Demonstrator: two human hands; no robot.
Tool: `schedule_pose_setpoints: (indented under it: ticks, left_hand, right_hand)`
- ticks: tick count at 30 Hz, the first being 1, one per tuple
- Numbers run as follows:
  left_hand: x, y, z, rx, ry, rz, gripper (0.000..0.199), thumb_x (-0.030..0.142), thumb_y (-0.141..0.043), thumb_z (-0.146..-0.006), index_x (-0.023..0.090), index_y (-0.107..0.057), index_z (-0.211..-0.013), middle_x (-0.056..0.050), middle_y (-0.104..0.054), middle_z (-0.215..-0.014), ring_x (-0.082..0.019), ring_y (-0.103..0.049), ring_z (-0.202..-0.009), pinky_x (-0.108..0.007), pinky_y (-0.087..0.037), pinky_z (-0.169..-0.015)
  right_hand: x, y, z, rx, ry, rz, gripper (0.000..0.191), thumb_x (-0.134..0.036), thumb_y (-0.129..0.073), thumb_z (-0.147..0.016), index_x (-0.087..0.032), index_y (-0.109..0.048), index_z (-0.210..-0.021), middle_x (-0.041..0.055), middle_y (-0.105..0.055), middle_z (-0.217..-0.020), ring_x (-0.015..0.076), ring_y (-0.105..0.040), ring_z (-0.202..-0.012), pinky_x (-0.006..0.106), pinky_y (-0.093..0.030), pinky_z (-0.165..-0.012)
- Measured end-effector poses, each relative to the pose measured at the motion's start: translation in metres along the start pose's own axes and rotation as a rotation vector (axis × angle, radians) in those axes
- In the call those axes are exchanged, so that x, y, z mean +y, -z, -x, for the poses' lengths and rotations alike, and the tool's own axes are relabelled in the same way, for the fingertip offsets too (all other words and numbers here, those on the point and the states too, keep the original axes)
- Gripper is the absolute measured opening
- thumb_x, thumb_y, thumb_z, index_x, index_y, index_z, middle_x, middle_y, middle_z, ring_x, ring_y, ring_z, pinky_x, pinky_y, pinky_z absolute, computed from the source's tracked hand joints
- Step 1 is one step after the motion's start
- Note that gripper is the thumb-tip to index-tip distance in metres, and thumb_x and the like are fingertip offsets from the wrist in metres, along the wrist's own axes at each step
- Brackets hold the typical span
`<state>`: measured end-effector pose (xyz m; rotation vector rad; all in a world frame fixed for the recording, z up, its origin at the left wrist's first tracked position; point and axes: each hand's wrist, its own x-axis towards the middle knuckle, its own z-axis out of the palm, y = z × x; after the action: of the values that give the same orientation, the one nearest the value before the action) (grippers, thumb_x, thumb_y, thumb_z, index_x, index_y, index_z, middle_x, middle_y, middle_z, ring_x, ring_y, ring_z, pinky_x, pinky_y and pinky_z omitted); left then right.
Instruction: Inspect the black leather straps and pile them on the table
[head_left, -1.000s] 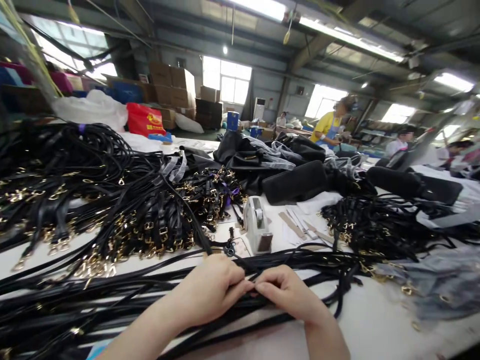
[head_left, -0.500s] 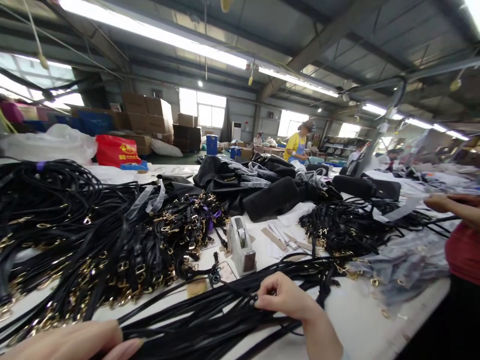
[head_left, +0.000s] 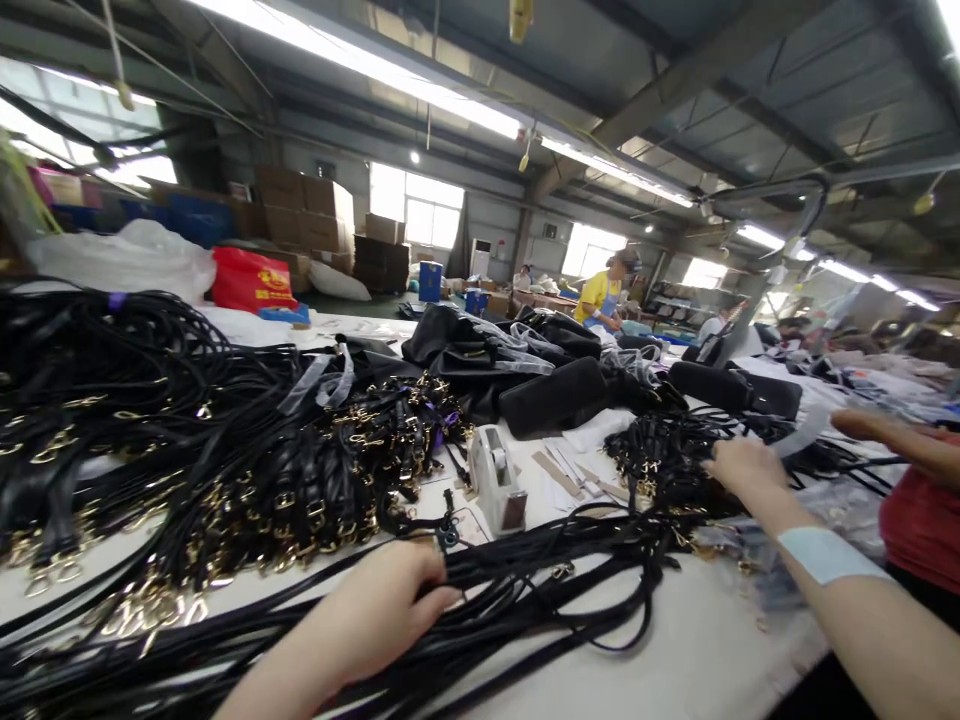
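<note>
My left hand (head_left: 394, 600) is over a long bundle of black straps (head_left: 517, 590) at the front of the table. Its fingers are curled, with the thumb tip near them; whatever they hold is hidden. Stretched out to the right, my right hand (head_left: 746, 468) is at the edge of a pile of black straps with gold hardware (head_left: 675, 445). A pale blue patch (head_left: 832, 555) covers part of that forearm. The right fingertips point down into the pile, slightly smeared, so their grip is unclear. A tape dispenser (head_left: 495, 480) stands just behind the front bundle.
Heaps of black straps with gold clasps (head_left: 315, 490) cover the left side. Black bags (head_left: 555, 395) lie behind the dispenser. A co-worker's hand (head_left: 877, 435) reaches in at the right, near clear plastic wrapping (head_left: 795, 560). A red bag (head_left: 251, 280) sits farther back.
My right hand has left the front bundle and moved right and away to the far pile. My left hand has come from the lower left corner to the middle of the bundle.
</note>
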<state>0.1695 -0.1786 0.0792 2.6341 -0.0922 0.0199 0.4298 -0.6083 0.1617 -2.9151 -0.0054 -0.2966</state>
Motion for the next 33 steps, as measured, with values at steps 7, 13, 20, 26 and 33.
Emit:
schedule_pose_setpoints:
  ticks: [7, 13, 20, 26, 33]
  left_hand:
    - [0.031, -0.058, -0.041, -0.122, 0.009, -0.016, 0.028, 0.038, -0.054, -0.086, 0.019, -0.074, -0.079, -0.011, -0.074, -0.079, -0.026, -0.067, -0.074, -0.03, -0.042, -0.061]
    - [0.028, -0.039, -0.025, -0.139, -0.036, 0.051, 0.018, 0.028, -0.059, -0.082, 0.019, -0.075, -0.086, -0.006, -0.073, -0.078, -0.018, -0.061, -0.063, -0.025, -0.038, -0.055]
    - [0.005, 0.035, 0.012, -0.016, -0.014, 0.151, 0.03, 0.044, -0.061, -0.087, 0.019, -0.069, -0.073, 0.001, -0.062, -0.062, -0.011, -0.048, -0.055, -0.022, -0.032, -0.05]
    - [0.015, 0.017, -0.008, -0.146, -0.043, -0.024, 0.025, 0.039, -0.058, -0.088, 0.02, -0.075, -0.085, -0.004, -0.071, -0.076, -0.017, -0.058, -0.066, -0.026, -0.033, -0.052]
    - [-0.006, 0.035, 0.009, -0.212, -0.119, -0.207, 0.021, 0.038, -0.063, -0.086, 0.021, -0.076, -0.085, -0.004, -0.072, -0.072, -0.018, -0.06, -0.061, -0.028, -0.031, -0.048]
  right_hand:
    - [-0.128, -0.094, 0.126, -0.072, 0.602, -0.373, 0.038, -0.048, -0.043, -0.097, -0.02, -0.07, -0.099, 0.009, -0.07, -0.107, 0.0236, -0.064, -0.101, 0.032, -0.05, -0.091]
    - [-0.195, -0.156, 0.222, -0.381, 0.712, -0.681, 0.047, -0.051, -0.033, -0.1, -0.02, -0.068, -0.104, 0.0103, -0.071, -0.103, 0.0255, -0.065, -0.092, 0.033, -0.051, -0.082]
    - [-0.131, -0.162, 0.141, -0.095, 0.449, -0.453, 0.045, -0.066, -0.051, -0.081, -0.027, -0.073, -0.081, 0.0076, -0.074, -0.085, 0.0316, -0.068, -0.078, 0.035, -0.051, -0.065]
    - [-0.193, -0.15, 0.19, -0.366, 0.718, -0.656, 0.047, -0.055, -0.036, -0.097, -0.025, -0.071, -0.089, 0.0059, -0.072, -0.094, 0.0253, -0.064, -0.09, 0.031, -0.048, -0.08]
    - [-0.221, -0.183, 0.208, -0.679, 0.616, -0.988, 0.052, -0.062, -0.046, -0.093, -0.019, -0.056, -0.066, -0.0008, -0.045, -0.062, 0.0156, -0.043, -0.059, 0.025, -0.037, -0.055]
